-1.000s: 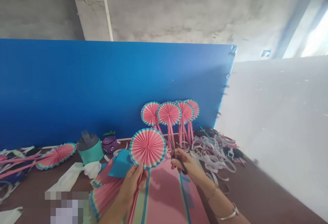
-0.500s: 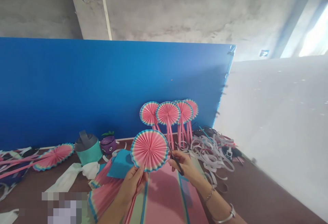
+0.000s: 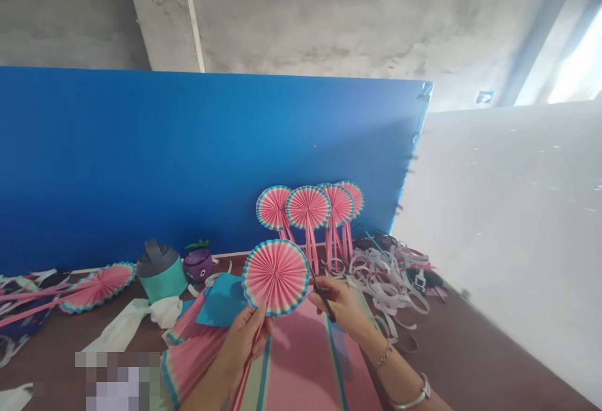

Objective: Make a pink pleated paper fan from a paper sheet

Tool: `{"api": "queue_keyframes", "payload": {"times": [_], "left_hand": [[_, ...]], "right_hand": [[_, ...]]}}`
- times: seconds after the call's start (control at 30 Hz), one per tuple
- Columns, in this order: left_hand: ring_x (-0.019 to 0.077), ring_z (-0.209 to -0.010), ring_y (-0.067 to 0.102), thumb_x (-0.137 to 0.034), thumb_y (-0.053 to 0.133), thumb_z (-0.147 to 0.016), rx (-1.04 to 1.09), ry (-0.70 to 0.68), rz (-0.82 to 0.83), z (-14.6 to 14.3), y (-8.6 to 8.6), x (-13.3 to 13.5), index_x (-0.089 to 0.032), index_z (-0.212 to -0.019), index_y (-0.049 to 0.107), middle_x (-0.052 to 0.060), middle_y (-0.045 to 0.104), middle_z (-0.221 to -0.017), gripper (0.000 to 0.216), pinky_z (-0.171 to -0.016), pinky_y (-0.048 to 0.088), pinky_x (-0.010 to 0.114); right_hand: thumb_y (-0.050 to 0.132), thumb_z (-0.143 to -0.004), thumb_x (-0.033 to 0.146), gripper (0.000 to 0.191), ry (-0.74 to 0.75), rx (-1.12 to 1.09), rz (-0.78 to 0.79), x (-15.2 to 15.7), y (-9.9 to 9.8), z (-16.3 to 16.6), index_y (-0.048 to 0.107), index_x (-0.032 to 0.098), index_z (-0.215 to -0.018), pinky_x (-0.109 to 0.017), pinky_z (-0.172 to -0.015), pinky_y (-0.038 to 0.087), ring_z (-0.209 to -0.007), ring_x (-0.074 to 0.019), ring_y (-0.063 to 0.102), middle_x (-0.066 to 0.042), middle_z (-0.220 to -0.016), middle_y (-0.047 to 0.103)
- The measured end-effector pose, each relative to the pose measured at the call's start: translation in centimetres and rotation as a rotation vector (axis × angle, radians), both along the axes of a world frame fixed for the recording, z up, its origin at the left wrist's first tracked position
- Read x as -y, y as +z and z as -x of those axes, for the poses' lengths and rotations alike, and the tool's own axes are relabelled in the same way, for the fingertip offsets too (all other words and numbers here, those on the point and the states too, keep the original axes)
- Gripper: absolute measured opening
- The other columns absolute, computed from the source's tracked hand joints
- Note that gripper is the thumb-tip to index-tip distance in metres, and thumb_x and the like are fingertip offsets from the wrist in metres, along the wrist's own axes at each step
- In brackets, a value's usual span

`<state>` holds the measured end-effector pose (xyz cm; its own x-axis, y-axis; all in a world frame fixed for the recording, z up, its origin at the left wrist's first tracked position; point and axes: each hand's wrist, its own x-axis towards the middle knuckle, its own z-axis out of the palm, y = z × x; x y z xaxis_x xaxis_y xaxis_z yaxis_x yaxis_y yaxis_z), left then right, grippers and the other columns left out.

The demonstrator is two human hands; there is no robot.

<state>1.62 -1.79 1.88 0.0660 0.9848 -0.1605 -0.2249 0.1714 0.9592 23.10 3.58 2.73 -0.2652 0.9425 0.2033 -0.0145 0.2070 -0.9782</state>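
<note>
My left hand [image 3: 244, 339] is closed on the pink ribbon tails of a round pleated paper rosette [image 3: 276, 276], pink with a blue-and-white rim, and holds it upright. My right hand [image 3: 335, 303] grips dark scissors [image 3: 322, 295], their tip at the rosette's right edge. Beneath both hands lies a pink paper sheet with blue and green stripes [image 3: 305, 364] on the brown table [image 3: 470, 361].
Several finished rosettes [image 3: 308, 209] lean on the blue board [image 3: 188, 154] behind. A heap of white paper strips [image 3: 390, 276] lies to the right. To the left are a teal tape holder [image 3: 162, 271], a purple pot [image 3: 200, 262], another rosette [image 3: 101, 282] and folded pleated paper [image 3: 190, 357].
The held rosette has shifted slightly right and the scissors' tip has come closer to its right edge. My hands have barely moved otherwise.
</note>
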Motion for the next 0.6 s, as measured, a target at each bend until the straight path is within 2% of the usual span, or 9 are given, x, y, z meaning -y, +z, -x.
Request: {"api": "queue_keyframes", "payload": {"times": [0.1, 0.4, 0.6], "left_hand": [[-0.0007, -0.031, 0.019, -0.067, 0.064, -0.068, 0.03, -0.005, 0.014, 0.0, 0.1, 0.1, -0.017, -0.065, 0.049, -0.009, 0.047, -0.05, 0.051, -0.033, 0.013, 0.018], [-0.0013, -0.033, 0.017, -0.058, 0.066, -0.073, 0.143, -0.073, 0.043, 0.0, 1.1, 0.5, -0.017, -0.069, 0.048, -0.009, 0.048, -0.055, 0.044, -0.035, 0.011, 0.018], [-0.0016, -0.033, 0.017, -0.059, 0.068, -0.069, 0.158, -0.067, 0.097, 0.0, 1.5, 0.7, -0.017, -0.067, 0.046, -0.009, 0.048, -0.054, 0.047, -0.035, 0.011, 0.018]], "right_hand": [[0.076, -0.064, 0.053, 0.046, -0.031, 0.01, -0.001, -0.1, -0.2, -0.1, 0.069, 0.015, -0.09, -0.022, -0.049, 0.043, -0.053, -0.0089, 0.046, 0.003, -0.061, 0.05], [0.08, -0.054, 0.057, 0.055, -0.056, 0.024, 0.034, -0.2, -0.2, 0.2, 0.069, 0.016, -0.089, -0.025, -0.046, 0.045, -0.048, -0.0095, 0.048, 0.001, -0.063, 0.058], [0.078, -0.059, 0.056, 0.054, -0.078, 0.052, 0.023, -0.1, -0.9, 0.2, 0.068, 0.015, -0.093, -0.024, -0.046, 0.043, -0.047, -0.0102, 0.048, 0.002, -0.058, 0.055]]}}
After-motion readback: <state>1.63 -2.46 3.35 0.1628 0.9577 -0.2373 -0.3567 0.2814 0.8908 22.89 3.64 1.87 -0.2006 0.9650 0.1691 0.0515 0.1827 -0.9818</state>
